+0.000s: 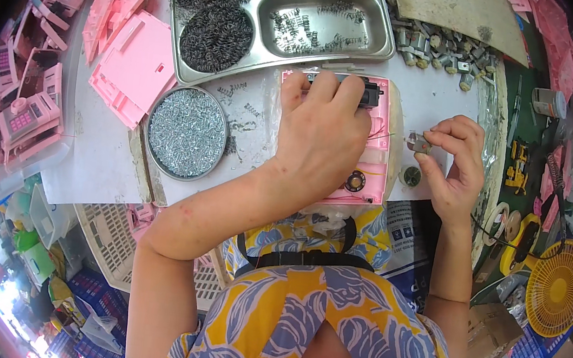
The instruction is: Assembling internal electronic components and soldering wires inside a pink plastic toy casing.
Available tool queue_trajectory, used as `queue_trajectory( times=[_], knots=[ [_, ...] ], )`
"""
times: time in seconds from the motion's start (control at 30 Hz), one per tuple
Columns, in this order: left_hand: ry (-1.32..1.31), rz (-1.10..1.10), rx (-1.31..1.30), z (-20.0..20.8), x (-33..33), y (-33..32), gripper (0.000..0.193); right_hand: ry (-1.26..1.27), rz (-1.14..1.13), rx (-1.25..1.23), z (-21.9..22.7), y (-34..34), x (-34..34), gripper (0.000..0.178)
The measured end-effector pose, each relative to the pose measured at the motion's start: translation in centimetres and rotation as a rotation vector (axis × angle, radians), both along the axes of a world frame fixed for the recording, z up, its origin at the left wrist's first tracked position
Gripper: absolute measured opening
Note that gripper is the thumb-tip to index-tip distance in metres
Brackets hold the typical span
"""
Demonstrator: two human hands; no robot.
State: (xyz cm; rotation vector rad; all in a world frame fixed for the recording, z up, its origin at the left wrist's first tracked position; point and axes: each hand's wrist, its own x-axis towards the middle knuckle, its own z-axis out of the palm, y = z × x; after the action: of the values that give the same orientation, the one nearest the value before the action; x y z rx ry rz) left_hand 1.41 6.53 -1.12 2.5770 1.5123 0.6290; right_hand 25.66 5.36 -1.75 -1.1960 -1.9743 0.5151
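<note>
A pink plastic housing (374, 157) lies in front of me, with a small round speaker (355, 180) and thin wires inside it. Over its far end, the curled fingers of my left hand (324, 130) grip a black plastic part (371, 94), which they partly cover. To the right of the housing, my right hand (459, 167) pinches a small silvery motor (418, 142) between thumb and fingers, just above the table. Close below that motor rests a small dark round piece (410, 176).
A steel tray (279, 60) of springs stands at the back, beside a pile of small motors (449, 52). Left of the housing is a round dish (222, 145) of screws. Pink panels (137, 66) and pink toy machines (25, 114) crowd the left; a yellow fan (558, 288) stands right.
</note>
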Motion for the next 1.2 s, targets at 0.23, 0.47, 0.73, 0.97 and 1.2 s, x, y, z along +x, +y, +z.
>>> queue_trajectory(
  times=[0.23, 0.47, 0.73, 0.97, 1.2],
  knots=[
    [-0.161, 0.038, 0.005, -1.2, -1.4, -1.3, 0.015, 0.035, 0.047, 0.010, -0.2, 0.1, -0.4, 0.032],
    [-0.415, 0.006, -0.069, -3.0, -3.4, -3.0, 0.019, -0.035, 0.122, -0.061, -0.8, 1.7, -3.2, 0.029],
    [-0.491, -0.021, -0.055, -3.1, -3.5, -2.4, 0.022, -0.085, 0.130, -0.224, 0.1, 2.2, -3.6, 0.032],
    [-0.503, -0.008, -0.044, -3.1, -3.5, -2.3, 0.023, -0.099, 0.145, -0.303, 0.9, 2.3, -3.4, 0.028],
    [-0.501, -0.007, -0.043, -3.0, -3.5, -2.3, 0.023, -0.179, 0.086, -0.235, 0.5, 2.7, -4.3, 0.026]
  ],
)
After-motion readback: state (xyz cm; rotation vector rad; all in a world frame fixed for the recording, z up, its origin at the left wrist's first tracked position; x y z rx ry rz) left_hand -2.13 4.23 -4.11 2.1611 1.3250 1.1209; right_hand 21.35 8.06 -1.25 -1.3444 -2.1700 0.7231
